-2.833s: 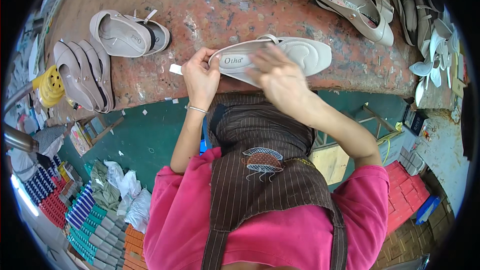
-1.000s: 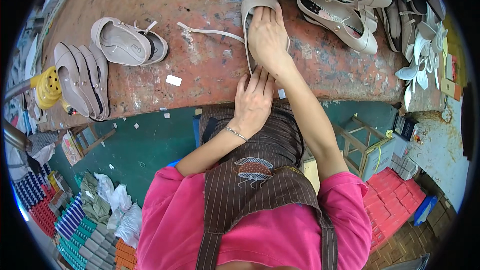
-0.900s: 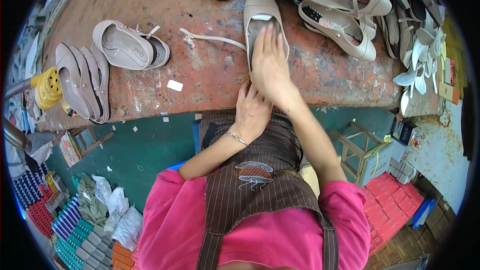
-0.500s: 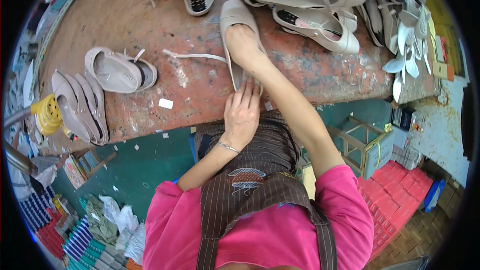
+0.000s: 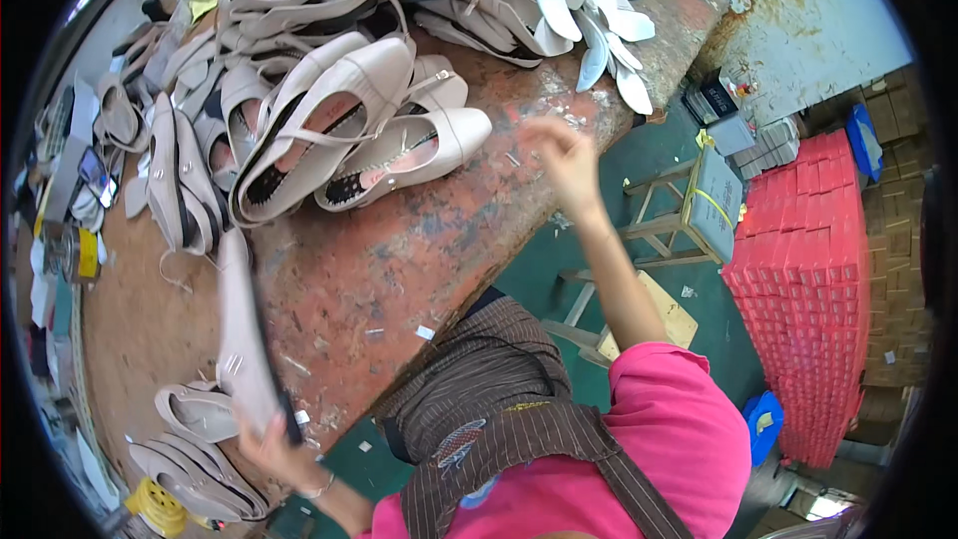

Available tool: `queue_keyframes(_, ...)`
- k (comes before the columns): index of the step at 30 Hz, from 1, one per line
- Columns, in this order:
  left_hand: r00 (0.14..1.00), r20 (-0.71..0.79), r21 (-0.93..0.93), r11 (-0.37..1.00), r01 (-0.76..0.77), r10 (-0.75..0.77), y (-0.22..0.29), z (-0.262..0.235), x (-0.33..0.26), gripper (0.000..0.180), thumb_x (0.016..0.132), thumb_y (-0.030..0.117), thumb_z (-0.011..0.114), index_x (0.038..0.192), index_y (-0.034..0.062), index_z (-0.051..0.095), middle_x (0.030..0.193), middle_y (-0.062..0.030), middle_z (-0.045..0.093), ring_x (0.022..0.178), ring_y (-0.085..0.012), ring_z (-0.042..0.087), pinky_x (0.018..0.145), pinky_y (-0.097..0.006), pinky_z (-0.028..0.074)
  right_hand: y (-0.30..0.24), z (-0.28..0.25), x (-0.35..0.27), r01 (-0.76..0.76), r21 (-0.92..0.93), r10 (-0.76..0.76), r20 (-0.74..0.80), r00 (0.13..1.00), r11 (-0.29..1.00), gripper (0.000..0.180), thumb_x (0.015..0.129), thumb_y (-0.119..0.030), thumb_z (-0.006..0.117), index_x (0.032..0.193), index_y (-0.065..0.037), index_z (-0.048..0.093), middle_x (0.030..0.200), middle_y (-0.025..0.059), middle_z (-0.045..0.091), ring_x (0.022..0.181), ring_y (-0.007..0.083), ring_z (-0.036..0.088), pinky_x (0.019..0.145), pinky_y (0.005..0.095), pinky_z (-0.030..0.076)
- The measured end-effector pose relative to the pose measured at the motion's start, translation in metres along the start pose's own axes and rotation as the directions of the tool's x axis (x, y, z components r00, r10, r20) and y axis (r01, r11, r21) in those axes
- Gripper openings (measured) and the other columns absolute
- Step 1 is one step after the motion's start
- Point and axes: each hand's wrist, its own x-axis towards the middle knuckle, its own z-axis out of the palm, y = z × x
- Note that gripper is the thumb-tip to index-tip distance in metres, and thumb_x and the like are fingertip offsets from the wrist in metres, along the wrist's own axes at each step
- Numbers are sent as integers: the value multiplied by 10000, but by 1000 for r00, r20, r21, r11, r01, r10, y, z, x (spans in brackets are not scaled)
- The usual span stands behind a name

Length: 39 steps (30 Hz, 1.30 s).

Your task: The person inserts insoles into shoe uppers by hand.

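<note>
At the lower left, my left hand point(image 5: 274, 454) grips the heel end of a beige flat shoe point(image 5: 244, 329). The shoe stands on its side, dark sole edge to the right, toe pointing away from me. My right hand point(image 5: 564, 162) is lifted over the bench's right edge with its fingers bent; motion blur hides whether anything is between them. Nearest to it is a beige strap shoe point(image 5: 419, 155) with a dotted insole, beside a larger pair of strap shoes point(image 5: 334, 105). Beyond that hand hang several white insole-shaped pieces point(image 5: 599, 30).
A paint-stained workbench point(image 5: 369, 260) carries heaps of beige shoes point(image 5: 299, 0) at the back. By my left hand lie another shoe point(image 5: 200, 411) and a stacked row of shoes point(image 5: 195, 479). Wooden stools point(image 5: 659, 314) and stacked red boxes point(image 5: 798, 289) stand on the right.
My right hand has come out of the shoe and swung right. My left hand has carried a beige shoe to the left. The view has turned toward the right.
</note>
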Motion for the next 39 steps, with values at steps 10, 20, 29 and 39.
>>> queue_keyframes(10, 947, -235, 969, -22, 246, 221, 33, -98, 67, 425, 890, 265, 642, 1177, -48, 629, 1261, -249, 607, 1130, -438, 567, 962, -495, 444, 45, -29, 239, 18, -775, -244, -177, 953, 631, 616, 825, -500, 666, 1181, 3, 644, 1177, 266, 622, 1099, 414, 604, 941, 479, 482)
queue_keyframes(20, 362, 703, 343, 154, -927, 612, 67, 178, 81, 290, 785, 42, 705, 1065, 117, 708, 1412, -152, 508, 1328, -365, 446, 1098, -448, 364, -21, -36, 174, 115, -490, -48, 147, 988, 864, 323, 872, -147, 572, 1143, 18, 629, 951, 200, 710, 812, 298, 696, 775, 399, 560)
queue_keyframes(29, 290, 618, 377, 49, -925, 731, 67, 227, 115, 383, 762, -41, 569, 1049, 148, 738, 1191, -6, 684, 977, -231, 679, 816, -324, 555, -59, -39, -2, -472, 794, -197, 570, 798, 383, 713, 875, -69, 572, 1510, 0, 256, 1424, 275, 460, 967, 289, 680, 740, 377, 603)
queue_keyframes(39, 738, 570, 423, 640, -641, 362, 51, 101, 25, 445, 770, -161, 452, 1082, 30, 706, 971, -148, 697, 912, -280, 690, 843, -320, 520, -27, -16, -67, -436, 517, 240, 404, 883, 736, 378, 972, -211, 524, 1219, 73, 556, 933, 107, 682, 754, 112, 637, 792, 301, 528)
